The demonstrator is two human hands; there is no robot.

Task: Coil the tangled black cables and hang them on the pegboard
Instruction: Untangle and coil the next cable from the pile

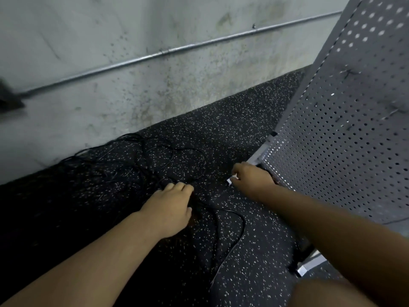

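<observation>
Loosely, the tangled thin black cables (155, 160) sprawl over the white-speckled black rubber floor (254, 251), left of the grey perforated metal pegboard (343, 129). My left hand (172, 207) is down in the tangle, fingers curled around some strands. My right hand (252, 176), just beside the pegboard's silvery foot (256, 157), pinches a small white piece (230, 181) in curled fingers; what it is I cannot tell. Left of the pegboard and farther back, a thin metal pipe (177, 49) runs along the stained grey concrete wall (110, 29).
</observation>
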